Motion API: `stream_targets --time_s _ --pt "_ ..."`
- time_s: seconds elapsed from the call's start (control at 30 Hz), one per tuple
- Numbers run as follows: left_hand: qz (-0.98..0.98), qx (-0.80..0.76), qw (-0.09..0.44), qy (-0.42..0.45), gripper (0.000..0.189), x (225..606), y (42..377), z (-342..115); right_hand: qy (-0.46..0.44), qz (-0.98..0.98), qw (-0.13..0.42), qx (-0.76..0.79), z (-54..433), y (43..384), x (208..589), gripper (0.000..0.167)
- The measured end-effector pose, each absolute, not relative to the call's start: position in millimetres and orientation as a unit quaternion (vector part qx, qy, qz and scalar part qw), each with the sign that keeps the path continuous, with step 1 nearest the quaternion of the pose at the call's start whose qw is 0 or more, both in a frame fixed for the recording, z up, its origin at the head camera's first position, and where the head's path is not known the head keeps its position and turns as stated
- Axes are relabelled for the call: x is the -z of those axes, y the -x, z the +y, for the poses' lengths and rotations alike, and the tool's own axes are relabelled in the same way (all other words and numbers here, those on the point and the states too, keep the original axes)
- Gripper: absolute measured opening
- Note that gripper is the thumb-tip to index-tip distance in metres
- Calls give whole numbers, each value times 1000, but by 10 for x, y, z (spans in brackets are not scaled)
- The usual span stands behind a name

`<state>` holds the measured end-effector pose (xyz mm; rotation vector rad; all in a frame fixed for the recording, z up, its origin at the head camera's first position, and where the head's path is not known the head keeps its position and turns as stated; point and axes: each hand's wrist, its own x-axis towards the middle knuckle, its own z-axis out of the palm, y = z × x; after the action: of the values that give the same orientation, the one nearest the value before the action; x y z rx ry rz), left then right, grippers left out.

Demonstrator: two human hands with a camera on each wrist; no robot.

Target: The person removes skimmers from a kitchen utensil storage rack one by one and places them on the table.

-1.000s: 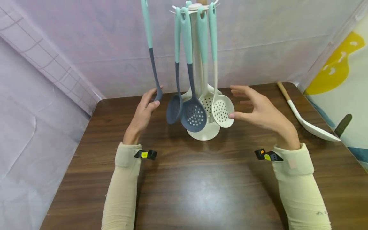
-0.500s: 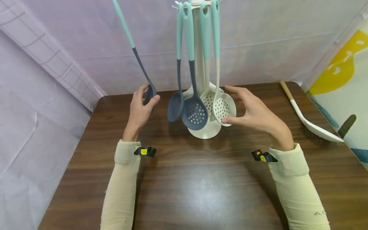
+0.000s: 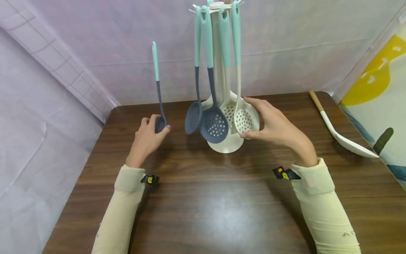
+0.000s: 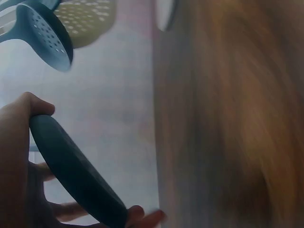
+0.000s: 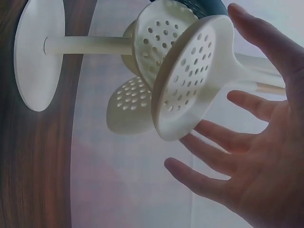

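My left hand (image 3: 146, 139) pinches the rim of a dark grey round-headed kitchen spoon (image 3: 160, 100) with a mint handle, which stands up and leans slightly left. In the left wrist view its head (image 4: 76, 171) is edge-on, thumb at one end and fingertips at the other. My right hand (image 3: 277, 123) is spread around the head of a white skimmer (image 3: 245, 120) that hangs from the rack (image 3: 226, 144). The right wrist view has the thumb by the skimmer's rim (image 5: 192, 78) and the other fingers loosely extended at the far side.
A dark grey skimmer (image 3: 215, 125), another dark grey perforated spoon (image 3: 193, 118) and further white utensils hang on the rack. A white turner (image 3: 349, 143) with a wooden handle lies at the right of the brown table (image 3: 219, 204). Pale cloth walls (image 3: 127, 53) stand behind.
My left hand has lowered the spoon and moved left, its handle tilting out and then swinging back nearer upright. My right hand has shifted left, closer around the white skimmer's head.
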<state>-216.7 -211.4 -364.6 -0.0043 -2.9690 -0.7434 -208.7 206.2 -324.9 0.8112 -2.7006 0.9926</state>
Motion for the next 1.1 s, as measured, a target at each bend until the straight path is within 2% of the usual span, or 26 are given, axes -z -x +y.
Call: stream_targets --time_s 0.17,0.33,0.57,0.8,1.1 --pt "-987 156 24 -6 77 3704 2022 -2445 -264 -904 77 -327 2041 2090 3256 103" --pt "-997 64 14 -38 84 3765 1958 -2794 -263 -904 70 -331 2034 2087 3248 103" --pt "-995 24 -52 -78 96 3739 1949 -3188 -262 -904 62 -333 2033 2071 3239 104" --pt "-986 18 -125 -111 104 3597 2004 -3418 -257 -906 64 -330 2054 2072 3234 106" --pt "-979 -1 -173 -104 106 3453 2087 -3540 -260 -895 70 -355 2068 2085 3252 102"
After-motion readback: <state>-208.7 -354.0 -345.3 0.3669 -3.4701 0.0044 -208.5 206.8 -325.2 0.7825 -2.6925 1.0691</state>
